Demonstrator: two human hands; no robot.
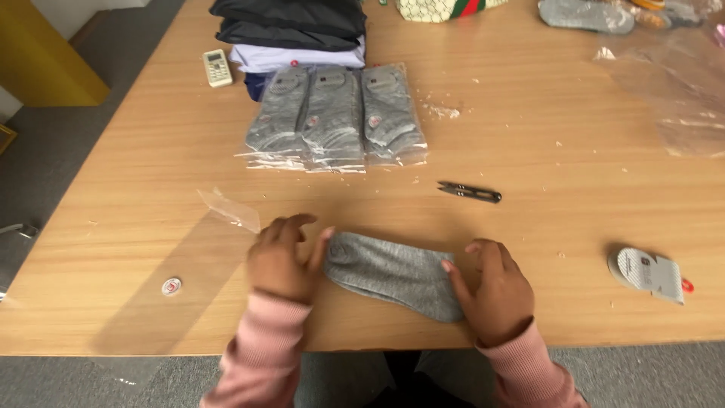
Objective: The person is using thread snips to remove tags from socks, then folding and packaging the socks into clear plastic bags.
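Grey sock [393,273]: lies flat near the front edge of the wooden bench [529,136], between both hands.

Left hand [281,261]: fingers spread, open grip, thumb touching the sock's rounded end; nothing clasped.

Right hand [495,291]: fingers loosely curled, fingertips pressing the sock's other end; grip open, holding nothing.

Clear plastic sleeve [192,264]: flat on the bench, just left of the left hand, a small round sticker [171,286] on it.

Black thread snips [469,192]: beyond the sock, apart from it.

Three bagged grey socks [332,117]: side by side, farther back.

Folded clothes stack [291,38]: behind the bags, white remote [217,67] beside it.

Grey card insert [648,273]: right of the right hand.
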